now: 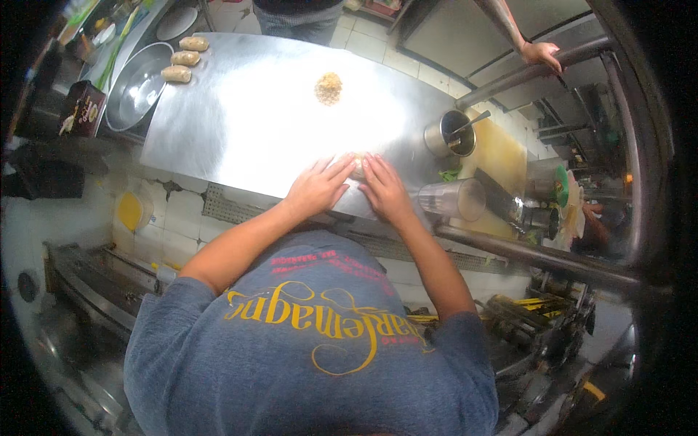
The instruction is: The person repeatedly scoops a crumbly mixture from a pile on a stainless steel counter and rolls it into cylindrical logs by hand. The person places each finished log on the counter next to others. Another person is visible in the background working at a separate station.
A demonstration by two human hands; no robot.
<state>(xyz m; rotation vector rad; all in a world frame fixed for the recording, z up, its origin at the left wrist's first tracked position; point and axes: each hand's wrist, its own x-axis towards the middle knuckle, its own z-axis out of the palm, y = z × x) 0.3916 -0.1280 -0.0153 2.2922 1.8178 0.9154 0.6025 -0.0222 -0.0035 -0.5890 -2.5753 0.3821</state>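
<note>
My left hand [322,182] and my right hand [386,188] meet near the front edge of a steel table [262,109]. Their fingers hold a small pale roll [358,168] from both sides; most of it is hidden under them. Farther back on the table lies a flat mound of crumbly tan food mixture [329,89]. Three wrapped, sausage-shaped rolls [185,58] rest in a row at the far left corner.
A large metal bowl [139,90] stands off the left end. At right are a steel pot [439,135] with a spoon, a clear plastic container [439,199], a green leaf [450,174] and a cutting board [496,144]. Another person's hand [540,54] grips a metal rail [578,52].
</note>
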